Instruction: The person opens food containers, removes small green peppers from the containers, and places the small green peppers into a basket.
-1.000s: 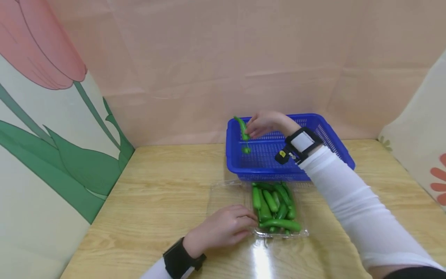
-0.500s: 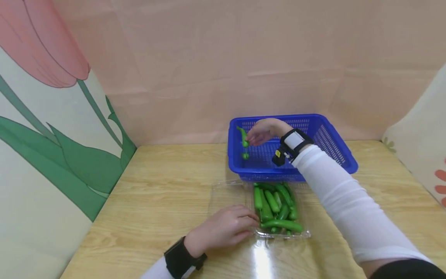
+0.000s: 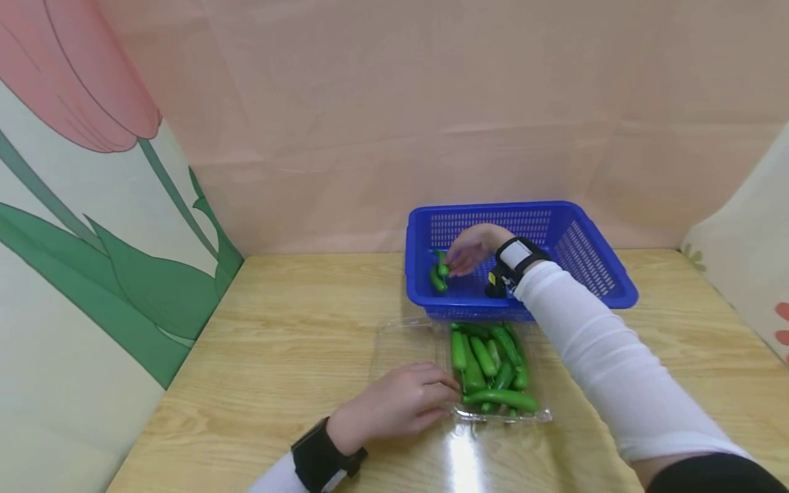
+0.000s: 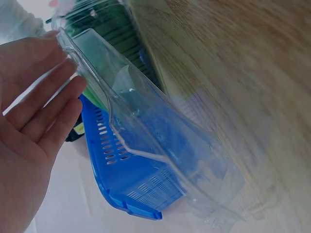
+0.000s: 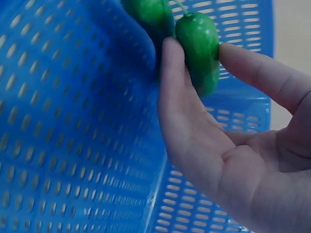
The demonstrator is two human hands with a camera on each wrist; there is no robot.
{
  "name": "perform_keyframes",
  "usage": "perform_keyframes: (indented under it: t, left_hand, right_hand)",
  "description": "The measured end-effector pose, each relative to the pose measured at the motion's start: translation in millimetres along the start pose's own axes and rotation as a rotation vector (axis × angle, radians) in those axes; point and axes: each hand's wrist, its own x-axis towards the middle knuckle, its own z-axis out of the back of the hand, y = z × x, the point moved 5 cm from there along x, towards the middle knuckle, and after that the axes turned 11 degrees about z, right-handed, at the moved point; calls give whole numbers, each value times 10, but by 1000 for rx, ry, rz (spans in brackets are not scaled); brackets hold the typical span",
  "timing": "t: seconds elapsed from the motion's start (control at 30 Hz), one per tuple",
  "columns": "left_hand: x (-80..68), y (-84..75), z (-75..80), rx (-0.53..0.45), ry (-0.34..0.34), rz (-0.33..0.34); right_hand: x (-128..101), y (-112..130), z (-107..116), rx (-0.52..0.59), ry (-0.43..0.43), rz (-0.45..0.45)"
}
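My right hand (image 3: 470, 248) is inside the blue plastic basket (image 3: 414, 291), low at its left end. Thumb and fingers pinch a green chili pepper (image 5: 198, 51) from either side. Right beside it in the basket lies another green pepper (image 5: 149, 10), partly cut off in the right wrist view. My left hand (image 3: 403, 399) touches the left front edge of a clear plastic container (image 4: 146, 141) with its fingertips. Those fingers are fairly straight in the left wrist view. Several green peppers (image 3: 487, 370) fill the container's right part, and its transparent lid (image 3: 401, 342) lies folded out left.
The basket stands at the back of the wooden table (image 3: 277, 329), close behind the container. A pinkish backdrop (image 3: 394, 123) rises behind it. Printed flower panels (image 3: 92, 274) flank the left and right sides.
My right hand has lowered the pepper from above the basket's left end to down beside the other pepper. My left hand has stayed at the container's edge.
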Motion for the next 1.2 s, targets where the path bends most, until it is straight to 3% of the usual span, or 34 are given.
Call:
perform_keyframes:
  t: [0.23, 0.5, 0.73, 1.03, 1.2]
  left_hand:
    - [1, -7, 0, 10, 1, -2]
    - [9, -16, 6, -23, 8, 8]
    - [12, -21, -3, -18, 5, 9]
    - [16, -27, 3, -17, 16, 12]
    - [11, -27, 6, -23, 16, 13]
  right_hand:
    - [58, -118, 13, -43, -38, -71]
    - [59, -161, 10, -71, -63, -92]
    - [12, -229, 10, -109, -22, -151]
    - [22, -244, 85, -230, -126, -196]
    - [25, -240, 73, -287, -142, -204]
